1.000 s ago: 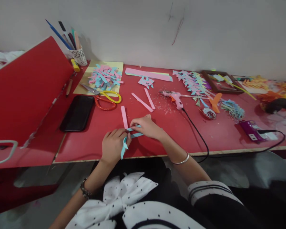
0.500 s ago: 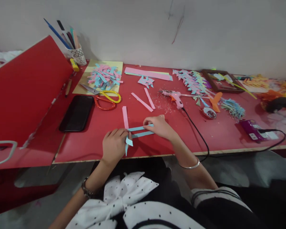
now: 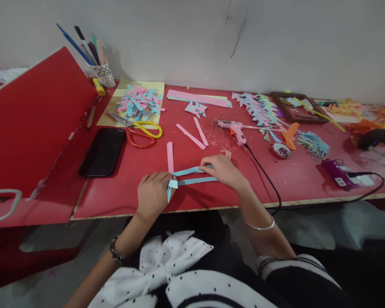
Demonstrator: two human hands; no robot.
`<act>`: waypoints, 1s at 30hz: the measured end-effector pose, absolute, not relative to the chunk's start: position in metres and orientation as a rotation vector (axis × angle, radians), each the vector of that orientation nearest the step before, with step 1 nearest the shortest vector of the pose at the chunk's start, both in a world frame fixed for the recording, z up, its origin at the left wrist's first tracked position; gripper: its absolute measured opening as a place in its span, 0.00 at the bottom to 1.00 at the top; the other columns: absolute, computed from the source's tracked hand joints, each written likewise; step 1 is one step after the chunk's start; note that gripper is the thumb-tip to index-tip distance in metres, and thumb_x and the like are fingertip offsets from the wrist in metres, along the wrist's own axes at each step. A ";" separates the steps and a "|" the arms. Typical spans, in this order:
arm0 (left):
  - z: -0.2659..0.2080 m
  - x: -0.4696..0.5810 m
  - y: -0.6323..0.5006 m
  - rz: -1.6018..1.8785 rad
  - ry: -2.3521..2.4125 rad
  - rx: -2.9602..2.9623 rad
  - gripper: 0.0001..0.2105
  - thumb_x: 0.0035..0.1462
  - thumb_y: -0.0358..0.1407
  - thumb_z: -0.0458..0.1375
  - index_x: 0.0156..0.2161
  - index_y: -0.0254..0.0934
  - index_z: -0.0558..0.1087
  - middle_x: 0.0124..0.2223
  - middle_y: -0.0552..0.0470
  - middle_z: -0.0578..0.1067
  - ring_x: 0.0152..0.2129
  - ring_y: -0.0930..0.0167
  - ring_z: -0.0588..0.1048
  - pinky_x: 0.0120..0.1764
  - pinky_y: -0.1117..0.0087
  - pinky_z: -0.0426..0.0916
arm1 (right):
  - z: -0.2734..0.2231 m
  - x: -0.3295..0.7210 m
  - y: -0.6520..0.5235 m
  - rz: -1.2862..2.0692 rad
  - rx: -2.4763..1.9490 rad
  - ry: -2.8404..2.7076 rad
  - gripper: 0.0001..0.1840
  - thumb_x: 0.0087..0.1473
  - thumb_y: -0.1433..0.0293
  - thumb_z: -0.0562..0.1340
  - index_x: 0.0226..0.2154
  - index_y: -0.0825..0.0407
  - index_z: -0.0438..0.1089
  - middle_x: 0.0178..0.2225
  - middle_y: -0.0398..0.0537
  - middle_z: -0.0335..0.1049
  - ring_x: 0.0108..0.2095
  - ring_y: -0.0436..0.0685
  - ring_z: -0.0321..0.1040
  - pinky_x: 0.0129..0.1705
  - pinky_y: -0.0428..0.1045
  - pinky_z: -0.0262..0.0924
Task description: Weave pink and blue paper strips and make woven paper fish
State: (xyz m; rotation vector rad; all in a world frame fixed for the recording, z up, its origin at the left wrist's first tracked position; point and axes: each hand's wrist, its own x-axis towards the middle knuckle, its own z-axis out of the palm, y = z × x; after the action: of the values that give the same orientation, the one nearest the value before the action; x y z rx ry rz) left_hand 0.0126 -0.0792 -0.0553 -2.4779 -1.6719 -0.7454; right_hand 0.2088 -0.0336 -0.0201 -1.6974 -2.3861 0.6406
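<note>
Pinched between my left hand's thumb and fingers, the blue paper strips cross just below frame centre; my right hand pinches the upper one. Beyond, a pink strip lies near my left fingers.

2 hands holding blue paper strips; 2 pink strips near glue gun; scissors beside phone.

Paper strips being held are showing light blue; bench is showing red; glue gun pink with orange trigger; scissor handles yellow and red; bow showing black dots on white.
</note>
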 end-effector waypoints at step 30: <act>-0.060 0.019 -0.073 -0.778 -1.435 -2.233 0.13 0.54 0.33 0.48 0.22 0.36 0.70 0.19 0.50 0.74 0.16 0.69 0.70 0.33 0.64 0.60 | -0.024 0.156 -0.029 1.372 -1.047 -1.945 0.10 0.48 0.67 0.56 0.21 0.54 0.62 0.20 0.38 0.63 0.25 0.47 0.61 0.31 0.43 0.55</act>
State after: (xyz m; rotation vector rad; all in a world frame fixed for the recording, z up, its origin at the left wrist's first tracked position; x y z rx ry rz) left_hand 0.0195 -0.0734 -0.0601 -2.2330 -1.4352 -0.7782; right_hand 0.1559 -0.0295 -0.0244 -1.0470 -1.9451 1.3719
